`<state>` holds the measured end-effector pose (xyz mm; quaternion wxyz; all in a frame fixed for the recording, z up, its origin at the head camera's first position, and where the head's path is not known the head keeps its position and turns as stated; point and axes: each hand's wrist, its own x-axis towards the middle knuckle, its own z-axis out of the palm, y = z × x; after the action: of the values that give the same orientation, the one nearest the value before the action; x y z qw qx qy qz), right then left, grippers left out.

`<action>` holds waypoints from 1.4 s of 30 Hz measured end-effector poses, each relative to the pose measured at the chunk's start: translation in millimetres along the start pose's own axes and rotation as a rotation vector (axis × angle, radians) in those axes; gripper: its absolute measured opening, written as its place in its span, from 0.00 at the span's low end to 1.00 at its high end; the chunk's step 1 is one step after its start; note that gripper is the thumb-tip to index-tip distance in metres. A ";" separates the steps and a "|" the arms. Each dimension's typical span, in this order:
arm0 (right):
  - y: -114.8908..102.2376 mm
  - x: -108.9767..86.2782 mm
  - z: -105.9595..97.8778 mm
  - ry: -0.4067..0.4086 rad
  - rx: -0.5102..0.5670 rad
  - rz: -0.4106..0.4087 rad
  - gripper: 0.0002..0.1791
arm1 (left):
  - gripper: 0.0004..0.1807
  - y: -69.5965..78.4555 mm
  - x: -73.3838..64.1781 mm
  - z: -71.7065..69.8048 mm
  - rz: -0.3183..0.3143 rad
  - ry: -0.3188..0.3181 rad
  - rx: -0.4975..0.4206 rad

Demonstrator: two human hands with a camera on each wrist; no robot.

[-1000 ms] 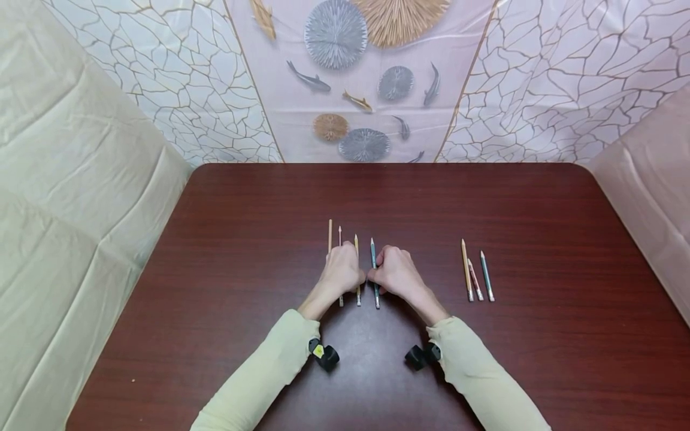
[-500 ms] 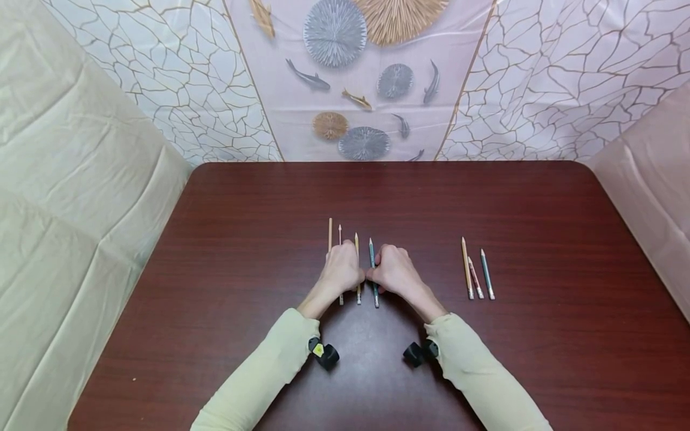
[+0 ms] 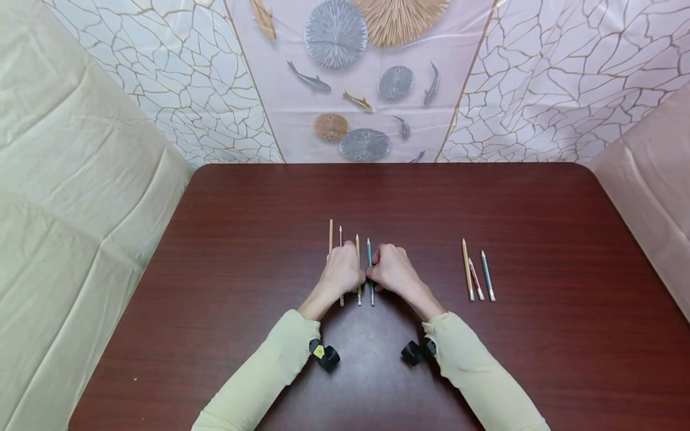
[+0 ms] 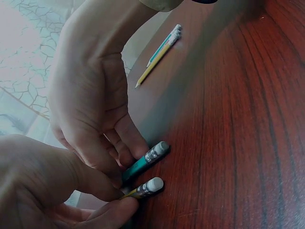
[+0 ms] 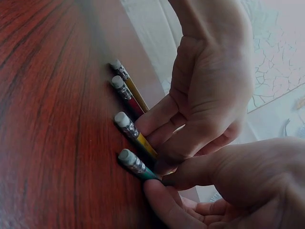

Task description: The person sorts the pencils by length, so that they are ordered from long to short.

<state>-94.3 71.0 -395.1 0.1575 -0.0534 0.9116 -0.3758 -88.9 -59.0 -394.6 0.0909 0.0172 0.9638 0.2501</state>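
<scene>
Near the middle of the table, my left hand (image 3: 342,268) pinches a yellow pencil (image 5: 145,145) between thumb and fingers. Beside it on the right lies a green pencil (image 3: 372,297), roughly parallel with a narrow gap between them. My right hand (image 3: 395,268) pinches this green one, its thumb and fingertip near the metal band in the right wrist view. Both pencils point away from me, with white erasers on the near ends. Under and left of the left hand lie a red pencil (image 5: 128,99) and a tan pencil (image 3: 331,234), partly hidden by that hand.
To the right, a separate group holds a yellow pencil (image 3: 466,269), a short red pencil (image 3: 476,280) and a blue pencil (image 3: 487,275). The dark wood table (image 3: 259,197) ends at a patterned cloth (image 3: 366,108) behind and pale cloth at the sides.
My right hand has shifted slightly left, bringing the green pencil closer to the yellow one and straighter beside it. The left hand has stayed in place.
</scene>
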 end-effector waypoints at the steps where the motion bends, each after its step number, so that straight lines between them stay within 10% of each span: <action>1: -0.5 0.4 -0.4 0.000 0.004 -0.001 0.06 | 0.15 0.0 0.6 -0.2 0.004 -0.001 0.002; 42: 4.8 -15.5 -7.4 0.080 0.091 -0.062 0.07 | 0.14 0.1 -13.3 -4.4 0.032 0.111 -0.099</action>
<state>-82.0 82.6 -389.7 0.1117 -0.0594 0.8970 -0.4235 -76.6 -62.1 -388.5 0.0341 0.0141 0.9533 0.2996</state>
